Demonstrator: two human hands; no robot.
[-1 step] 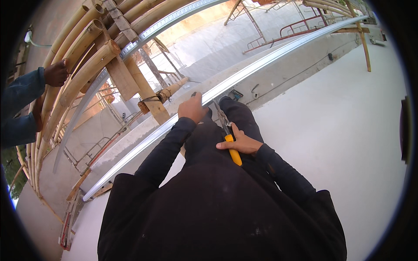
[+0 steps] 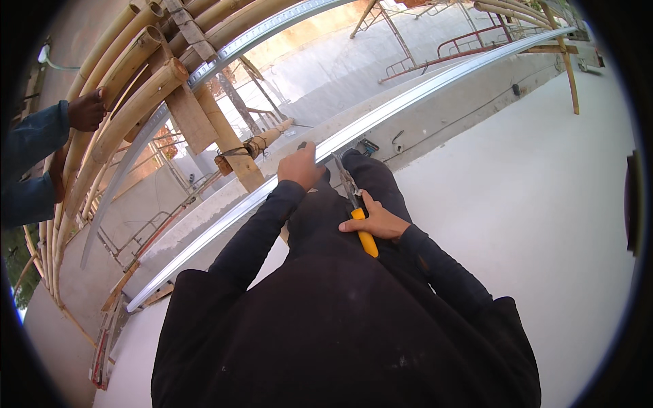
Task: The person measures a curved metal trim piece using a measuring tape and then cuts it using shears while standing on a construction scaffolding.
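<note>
A long silvery metal channel (image 2: 401,102) runs slantwise across in front of me, from lower left to upper right. My left hand (image 2: 299,166) is closed at its edge, fingers curled against the metal. A small dark tip shows above that hand; what it belongs to is hidden. Closed around the yellow grip of a pair of tin snips (image 2: 366,241) is my right hand (image 2: 382,221). The snips' metal jaws point up toward the channel, just right of my left hand, over my dark-trousered legs. Whether the jaws touch the channel I cannot tell.
Bamboo scaffolding (image 2: 146,88) stands at left, with another person's blue-clad limbs (image 2: 34,136) resting on it. A second, perforated metal strip (image 2: 238,46) crosses there. A black-and-teal object (image 2: 368,147) lies beyond my knee. White floor (image 2: 490,238) extends right; a wooden stick (image 2: 568,71) leans far right.
The near-left end of the channel has shifted very slightly. My hands and the snips look otherwise the same.
</note>
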